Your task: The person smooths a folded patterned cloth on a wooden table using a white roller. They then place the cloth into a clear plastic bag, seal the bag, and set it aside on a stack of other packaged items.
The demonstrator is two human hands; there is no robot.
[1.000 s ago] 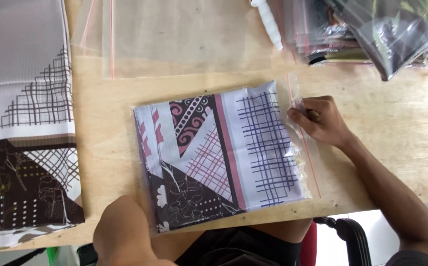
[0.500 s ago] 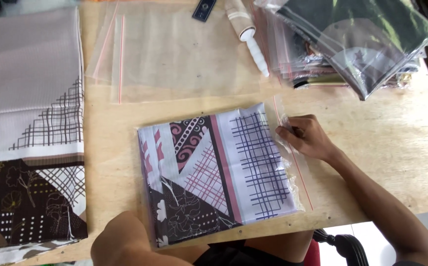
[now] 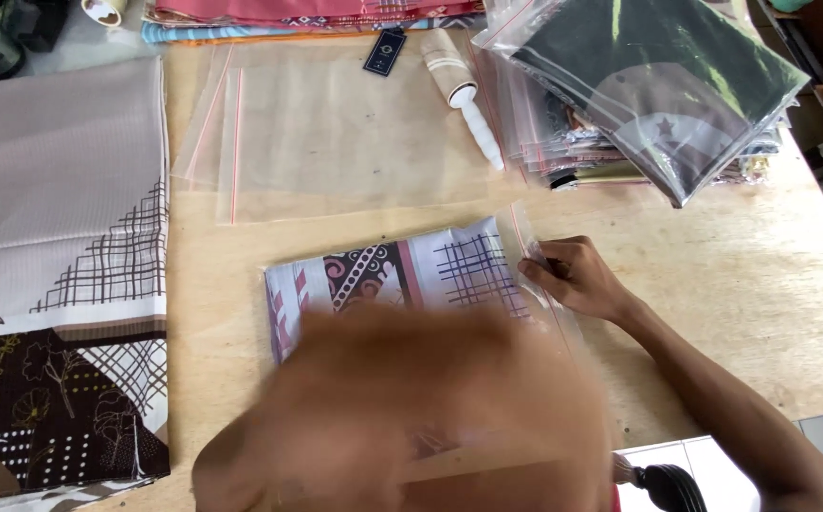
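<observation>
The right hand (image 3: 577,277) is resting on the wooden table (image 3: 734,275), its fingers pressed together and pinching the right edge of a clear plastic bag (image 3: 539,261) along the red seal strip. Inside that bag a folded patterned cloth (image 3: 402,270) is lying flat, near the middle of the table. The left hand (image 3: 411,408) is showing only as a large blur over the near part of the bag; whether its fingers are spread or closed cannot be told. Far of the bag, a stack of empty clear bags (image 3: 336,133) is lying flat, with a white lint roller (image 3: 464,95) just beside it on the right. At far right, a pile of filled bags (image 3: 658,95) is sitting. At left, a large spread cloth (image 3: 56,265) is covering the table edge.
</observation>
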